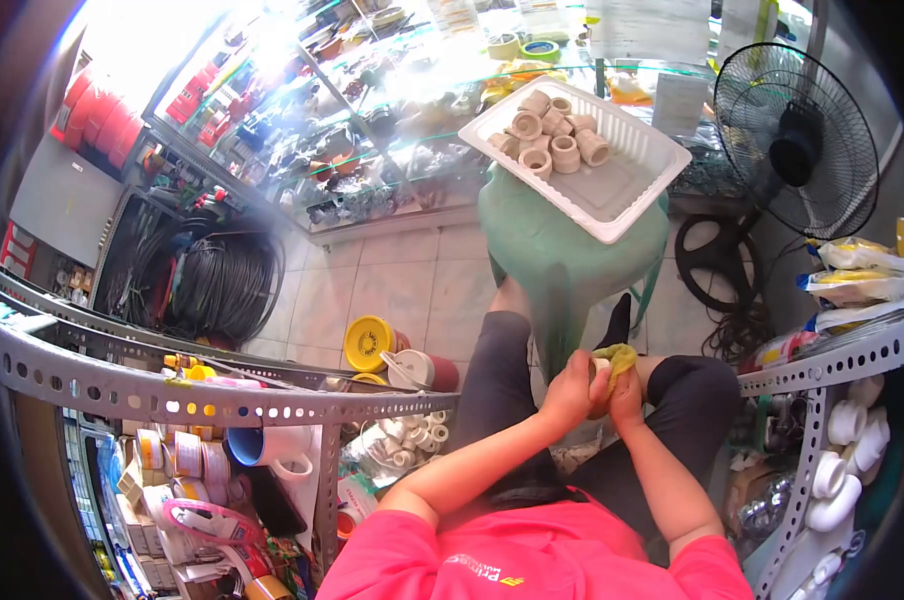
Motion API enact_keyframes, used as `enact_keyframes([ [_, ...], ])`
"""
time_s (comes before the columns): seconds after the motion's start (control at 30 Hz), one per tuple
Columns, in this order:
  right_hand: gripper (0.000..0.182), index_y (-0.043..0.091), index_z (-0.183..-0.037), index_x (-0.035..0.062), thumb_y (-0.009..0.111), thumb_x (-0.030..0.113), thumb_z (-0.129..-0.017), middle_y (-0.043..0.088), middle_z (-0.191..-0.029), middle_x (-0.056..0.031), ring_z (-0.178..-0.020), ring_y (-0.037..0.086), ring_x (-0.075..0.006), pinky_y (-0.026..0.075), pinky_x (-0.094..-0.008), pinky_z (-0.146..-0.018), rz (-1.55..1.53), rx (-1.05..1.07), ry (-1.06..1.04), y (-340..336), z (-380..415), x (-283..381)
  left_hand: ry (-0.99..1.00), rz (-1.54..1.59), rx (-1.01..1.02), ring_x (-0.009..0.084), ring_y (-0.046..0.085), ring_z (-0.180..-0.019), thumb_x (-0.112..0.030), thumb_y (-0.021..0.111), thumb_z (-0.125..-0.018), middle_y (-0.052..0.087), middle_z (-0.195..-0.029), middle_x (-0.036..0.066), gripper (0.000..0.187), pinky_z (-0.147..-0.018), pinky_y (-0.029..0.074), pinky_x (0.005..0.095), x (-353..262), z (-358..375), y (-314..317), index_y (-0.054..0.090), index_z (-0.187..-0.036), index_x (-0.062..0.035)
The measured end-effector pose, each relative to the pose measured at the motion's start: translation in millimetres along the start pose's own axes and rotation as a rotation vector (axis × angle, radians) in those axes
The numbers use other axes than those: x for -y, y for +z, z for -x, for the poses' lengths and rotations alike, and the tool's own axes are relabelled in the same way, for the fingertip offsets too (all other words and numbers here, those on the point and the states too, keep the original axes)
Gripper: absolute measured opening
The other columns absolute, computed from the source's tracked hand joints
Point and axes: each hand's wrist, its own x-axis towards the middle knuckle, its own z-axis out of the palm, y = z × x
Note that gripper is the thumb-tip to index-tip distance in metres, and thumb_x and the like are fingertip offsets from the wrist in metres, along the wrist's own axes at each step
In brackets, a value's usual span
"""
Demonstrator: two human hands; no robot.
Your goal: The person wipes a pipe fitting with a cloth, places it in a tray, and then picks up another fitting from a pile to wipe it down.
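Observation:
In front of my knees, both hands are close together. My left hand [570,392] is closed round a pale pipe fitting [601,364], which the fingers mostly cover. Against it, my right hand [627,398] grips a yellow-green cloth [622,357] that wraps partly over the fitting. Beyond them, a white plastic tray [627,205] rests on a green stool [532,225]. Several beige pipe fittings [565,152] are heaped toward the tray's far left side.
Perforated metal shelf rails [172,395] flank me on the left, with a blue-and-white mug [267,447] below. A black fan [797,145] stands at right. Yellow-lidded tubs [370,343] and a bag of white fittings [402,440] are near my left leg. Coiled black hose [222,285] lies farther left.

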Motion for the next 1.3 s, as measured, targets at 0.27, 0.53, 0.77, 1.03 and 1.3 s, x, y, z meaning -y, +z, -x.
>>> enact_keyframes([
  [0.27,0.038,0.051,-0.11,-0.0001,0.032,0.029,-0.095,0.057,-0.104,-0.0167,-0.097,0.054,-0.0302,0.041,-0.0354,-0.085,0.009,0.102,0.175,-3.4,-0.1,-6.4,0.158,-0.048,0.028,0.0403,0.055,-0.085,-0.028,0.05,-0.089,0.054,-0.091,0.023,0.032,-0.072,0.044,0.0424,6.5,-1.1,-10.5,0.043,-0.104,-0.0011],
  [0.53,0.043,0.04,-0.124,0.0003,0.04,0.03,-0.092,0.052,-0.116,-0.0191,-0.106,0.052,-0.0343,0.039,-0.0359,-0.09,0.241,0.107,-0.255,9.2,8.9,31.5,-0.13,0.22,-0.071,0.0431,0.055,-0.083,-0.033,0.05,-0.088,0.058,-0.09,0.024,0.034,-0.072,0.044,0.0455,12.3,-9.1,1.6,0.047,-0.1,-0.0007],
  [0.77,0.034,0.054,-0.107,0.0062,0.035,0.031,-0.094,0.058,-0.1,-0.0053,-0.094,0.056,-0.0176,0.043,-0.0295,-0.081,-0.324,0.075,0.464,-8.0,-9.3,8.1,0.25,-0.137,0.038,0.0412,0.054,-0.085,-0.025,0.055,-0.084,0.052,-0.092,0.022,0.035,-0.073,0.044,0.0436,-0.5,-2.2,-2.1,0.041,-0.104,0.0009],
  [1.03,0.037,0.052,-0.107,0.0022,0.037,0.033,-0.094,0.06,-0.094,-0.0152,-0.089,0.057,-0.0297,0.043,-0.0375,-0.078,0.096,-0.009,0.091,0.2,-3.1,2.0,0.188,-0.089,0.018,0.0402,0.054,-0.086,-0.024,0.053,-0.086,0.052,-0.095,0.022,0.032,-0.073,0.044,0.0419,1.8,-1.0,-5.5,0.042,-0.105,0.0003],
  [1.3,0.047,0.038,-0.123,0.0013,0.049,0.03,-0.088,0.054,-0.108,-0.022,-0.097,0.053,-0.0405,0.043,-0.0405,-0.081,0.283,0.113,-0.341,4.3,6.5,50.5,-0.231,0.391,-0.042,0.0302,0.055,-0.078,-0.044,0.039,-0.092,0.057,-0.085,0.017,0.046,-0.073,0.044,0.0352,4.6,-19.1,-3.6,0.05,-0.096,0.0004],
])
